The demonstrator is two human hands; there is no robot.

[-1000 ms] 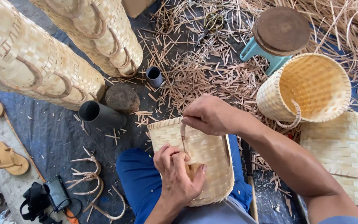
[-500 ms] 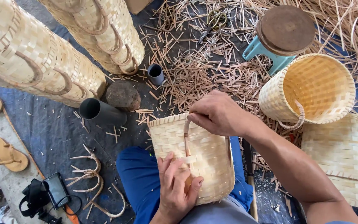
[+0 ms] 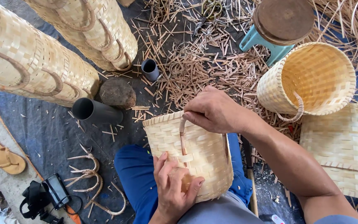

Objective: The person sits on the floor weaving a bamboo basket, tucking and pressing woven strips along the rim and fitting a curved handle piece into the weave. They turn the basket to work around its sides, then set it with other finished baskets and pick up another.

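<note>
Basket in hand: I see a small woven basket [image 3: 191, 155] on the lap, lying on its side, directly under both hands.
Right hand: my right hand [image 3: 214, 112] is closed in a pinch on the top end of a brown cane handle strip [image 3: 182, 139], right at the basket's rim.
Left hand: my left hand [image 3: 172, 186] is spread flat against the basket's wall, just below the strip's lower end, bracing it.
Done, as I judge it: the body is woven; the strip's lower end appears tucked into the weave.
Left, as I judge it: the upper end looks not yet fixed.
Beyond the right hand: a finished basket with handle [image 3: 311, 79].
Past the left hand: curved cane pieces [image 3: 90, 178] on the dark mat [image 3: 42, 128].
</note>
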